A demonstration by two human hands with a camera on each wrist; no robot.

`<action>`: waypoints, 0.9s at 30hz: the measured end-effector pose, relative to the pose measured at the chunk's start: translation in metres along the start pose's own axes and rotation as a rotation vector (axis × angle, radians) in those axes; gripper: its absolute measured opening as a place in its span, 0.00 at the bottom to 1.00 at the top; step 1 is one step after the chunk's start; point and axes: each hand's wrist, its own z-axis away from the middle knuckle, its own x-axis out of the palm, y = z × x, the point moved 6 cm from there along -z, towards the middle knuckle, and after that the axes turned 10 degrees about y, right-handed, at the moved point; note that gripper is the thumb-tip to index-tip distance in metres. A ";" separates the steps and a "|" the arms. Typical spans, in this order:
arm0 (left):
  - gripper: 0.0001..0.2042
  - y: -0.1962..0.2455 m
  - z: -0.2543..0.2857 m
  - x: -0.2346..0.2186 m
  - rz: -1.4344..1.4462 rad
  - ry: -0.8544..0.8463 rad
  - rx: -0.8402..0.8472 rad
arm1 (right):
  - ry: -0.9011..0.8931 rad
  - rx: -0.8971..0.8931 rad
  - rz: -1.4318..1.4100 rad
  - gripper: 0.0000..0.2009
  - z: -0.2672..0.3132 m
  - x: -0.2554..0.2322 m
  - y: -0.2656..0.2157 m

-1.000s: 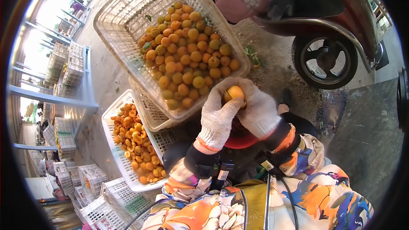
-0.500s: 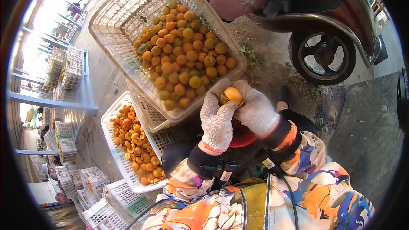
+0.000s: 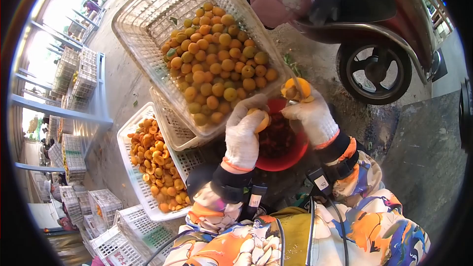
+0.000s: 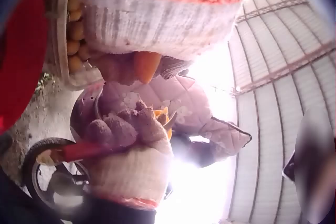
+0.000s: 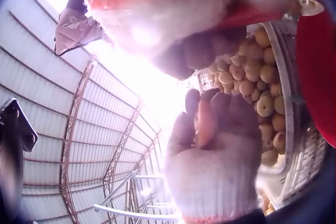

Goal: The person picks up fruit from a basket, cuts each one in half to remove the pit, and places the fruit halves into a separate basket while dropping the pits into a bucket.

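In the head view my gloved left hand holds an apricot half in its curled fingers, beside the big crate's near corner. To its right, my gloved right hand grips a knife whose red handle shows under the fingers in the left wrist view. Its narrow blade pokes out beside orange fruit. Another apricot half, with a brown pit in it, sits at the right fingertips in the head view. Below and between the hands stands a red bowl with dark brown pieces inside.
A large pale crate of whole apricots stands ahead, stacked on another crate. At left, a white crate holds cut apricots. A scooter is parked at right; more crates stand far left.
Both hands were together on one apricot; now they are apart, each with a half. The right hand has moved right, showing the pit and more of the red bowl.
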 end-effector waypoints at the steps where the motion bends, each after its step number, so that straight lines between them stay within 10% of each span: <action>1: 0.20 0.001 0.001 -0.002 0.001 0.004 0.004 | -0.005 -0.001 0.000 0.20 0.004 0.006 -0.001; 3: 0.17 0.012 0.003 0.000 -0.410 -0.002 0.291 | -0.001 0.020 0.133 0.19 0.011 0.016 0.003; 4: 0.15 0.013 0.005 0.001 -0.437 0.019 0.356 | -0.065 -0.308 0.176 0.20 0.009 0.026 0.003; 8: 0.14 0.017 0.011 0.007 -0.870 0.018 0.607 | -0.155 -0.573 0.394 0.17 0.026 0.043 0.002; 11: 0.15 -0.008 -0.007 -0.010 -0.601 -0.015 0.357 | -0.079 -0.484 0.727 0.18 0.030 0.038 0.000; 14: 0.15 0.006 -0.005 -0.003 -0.874 -0.021 0.458 | -0.034 -0.501 0.543 0.22 0.019 0.034 0.000; 15: 0.15 0.009 -0.007 -0.001 -0.873 -0.024 0.458 | -0.009 -0.168 0.363 0.24 0.017 0.025 -0.004; 17: 0.16 -0.013 -0.010 0.001 -1.173 -0.247 0.118 | 0.002 -0.013 0.159 0.24 0.010 0.006 -0.007; 19: 0.19 -0.006 0.003 0.014 -1.276 -0.281 0.135 | 0.045 0.048 0.261 0.25 0.001 -0.004 -0.012; 25: 0.22 0.008 0.005 0.014 -0.700 -0.180 0.226 | -0.391 -0.044 0.473 0.25 0.012 0.013 0.010; 27: 0.21 0.002 0.010 0.012 -0.637 -0.171 0.139 | -0.486 0.198 0.676 0.24 0.025 0.022 0.007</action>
